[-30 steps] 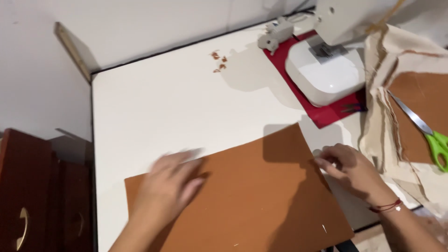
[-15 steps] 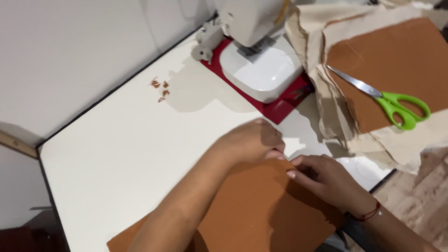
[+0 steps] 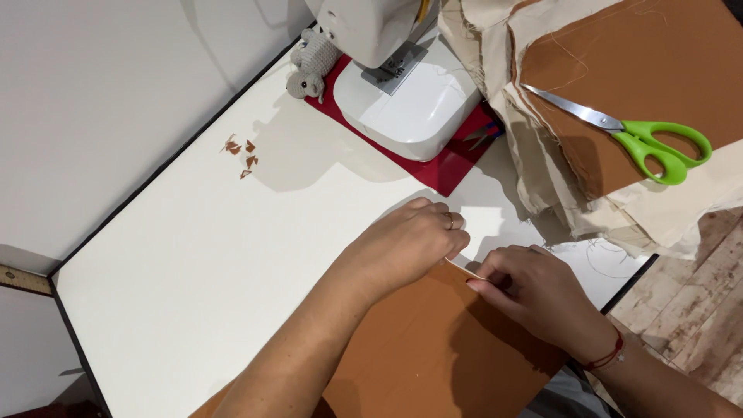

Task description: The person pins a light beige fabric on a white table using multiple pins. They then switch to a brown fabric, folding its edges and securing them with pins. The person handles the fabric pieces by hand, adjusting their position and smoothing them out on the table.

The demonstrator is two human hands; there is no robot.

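A brown fabric sheet (image 3: 433, 340) lies on the white table (image 3: 193, 263) near its front edge. My left hand (image 3: 406, 244) rests knuckles-up on the sheet's far corner, fingers curled on the cloth. My right hand (image 3: 542, 298) sits just to its right and pinches the same edge, where a thin pale strip (image 3: 464, 267) shows between the two hands. A red thread bracelet is on my right wrist.
A white sewing machine (image 3: 395, 70) stands on a red mat (image 3: 441, 166) at the back, a small grey knitted toy (image 3: 309, 62) beside it. Green-handled scissors (image 3: 635, 135) lie on piled cream and brown cloth (image 3: 619, 85) at right. Small brown scraps (image 3: 241, 153) dot the table.
My left hand has moved from the sheet's left side across to its far right corner, meeting my right hand. The view has swung left and closer.
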